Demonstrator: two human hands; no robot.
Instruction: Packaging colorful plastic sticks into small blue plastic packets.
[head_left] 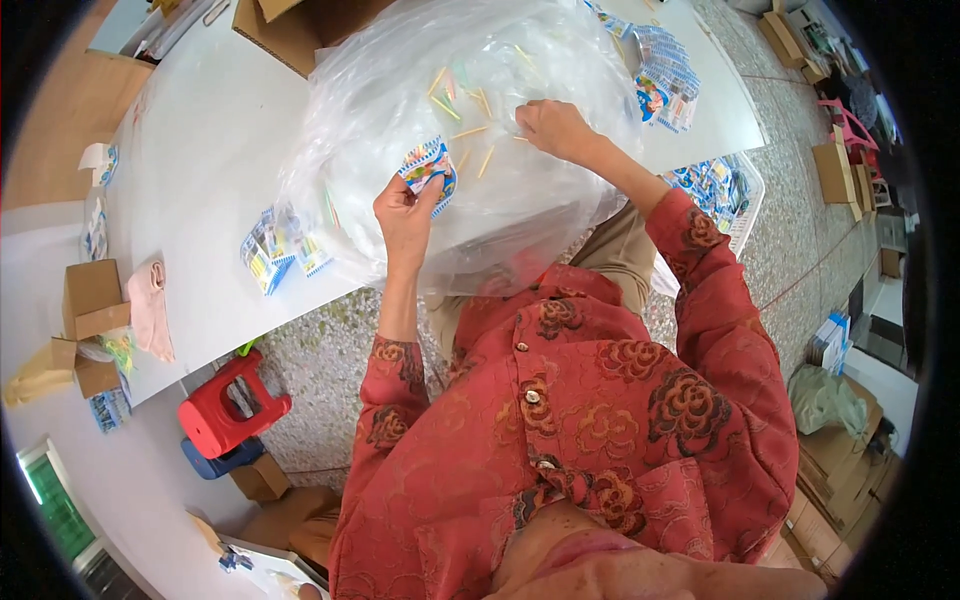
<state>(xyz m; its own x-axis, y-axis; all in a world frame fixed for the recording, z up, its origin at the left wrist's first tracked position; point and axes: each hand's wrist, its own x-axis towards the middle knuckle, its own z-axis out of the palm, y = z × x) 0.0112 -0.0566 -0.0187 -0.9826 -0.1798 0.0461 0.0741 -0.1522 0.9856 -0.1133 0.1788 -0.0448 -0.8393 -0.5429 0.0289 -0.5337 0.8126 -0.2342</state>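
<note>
My left hand (403, 215) is closed on a small printed packet (424, 163), blue and white with a coloured picture, gripped between thumb and fingers. Beneath both hands spreads a large see-through plastic bag (350, 140), draped over the table and down toward my lap. Thin yellow, green and pinkish sticks (470, 132) lie scattered on or inside the bag; I cannot tell which. My right hand (552, 128) is over the bag's right part with its fingers drawn together. A stick end shows beside that hand, but what its fingers hold is hidden.
More packets (668, 75) lie fanned out at the far right of the white table (200, 170). Others (275, 250) lie at the left near its edge. A white basket (748, 200) of packets stands at right. Cardboard box (275, 40) behind; red stool (230, 405) lower left.
</note>
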